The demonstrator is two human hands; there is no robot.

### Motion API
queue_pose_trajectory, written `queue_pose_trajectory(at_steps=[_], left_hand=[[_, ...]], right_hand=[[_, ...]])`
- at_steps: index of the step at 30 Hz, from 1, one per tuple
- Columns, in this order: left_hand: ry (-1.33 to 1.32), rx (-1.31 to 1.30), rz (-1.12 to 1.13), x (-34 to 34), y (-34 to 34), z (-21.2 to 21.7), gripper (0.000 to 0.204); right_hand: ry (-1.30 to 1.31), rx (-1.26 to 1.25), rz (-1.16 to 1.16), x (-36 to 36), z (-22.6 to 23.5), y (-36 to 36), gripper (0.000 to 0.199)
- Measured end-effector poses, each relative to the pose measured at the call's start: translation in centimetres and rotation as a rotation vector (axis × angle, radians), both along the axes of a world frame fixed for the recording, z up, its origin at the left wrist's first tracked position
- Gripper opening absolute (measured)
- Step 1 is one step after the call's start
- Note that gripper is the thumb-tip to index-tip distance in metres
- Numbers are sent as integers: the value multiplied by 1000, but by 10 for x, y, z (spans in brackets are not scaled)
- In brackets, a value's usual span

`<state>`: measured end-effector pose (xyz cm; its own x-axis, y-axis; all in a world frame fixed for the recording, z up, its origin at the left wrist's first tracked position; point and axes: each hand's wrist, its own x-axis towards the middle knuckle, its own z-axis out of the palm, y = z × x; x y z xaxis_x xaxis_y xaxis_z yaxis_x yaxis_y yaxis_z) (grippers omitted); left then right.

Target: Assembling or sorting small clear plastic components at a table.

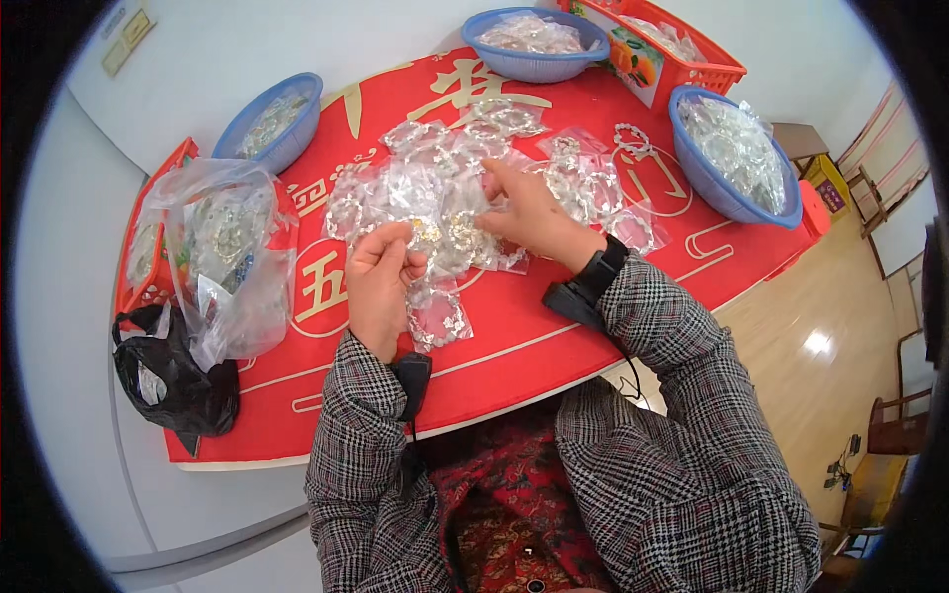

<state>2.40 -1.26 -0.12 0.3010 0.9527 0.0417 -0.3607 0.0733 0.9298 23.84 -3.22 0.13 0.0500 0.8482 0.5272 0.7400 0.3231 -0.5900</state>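
At left, a black bag [183, 381] is being borne by the red bench [524, 336]; the left hand [381, 282] is being held at the left of the bagged bracelets [450, 222], fingers curled toward the thumb, though whether anything is being gripped cannot be told; these are being supported mid-bench, heaped loosely; over them the right hand [534, 212] is being held half open, thumb and forefinger apart, gripping nothing visible; farther right, packets [736, 143] are being contained by a blue basin [717, 188].
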Motion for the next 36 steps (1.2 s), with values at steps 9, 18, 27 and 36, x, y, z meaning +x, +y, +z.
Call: queue_pose_trajectory(at_steps=[9, 18, 27, 36], left_hand=[[-19, -21, -15, -2, 0, -3, 14], [0, -24, -57, -1, 3, -5, 12], [1, -31, -43, 5, -5, 2, 20], [37, 49, -215, 5, -14, 4, 28]], right_hand=[[15, -271, 23, 8, 4, -7, 31], [-178, -244, -29, -5, 3, -5, 19], [880, -165, 357, 8, 25, -11, 10], [888, -180, 478, -20, 20, -21, 9]])
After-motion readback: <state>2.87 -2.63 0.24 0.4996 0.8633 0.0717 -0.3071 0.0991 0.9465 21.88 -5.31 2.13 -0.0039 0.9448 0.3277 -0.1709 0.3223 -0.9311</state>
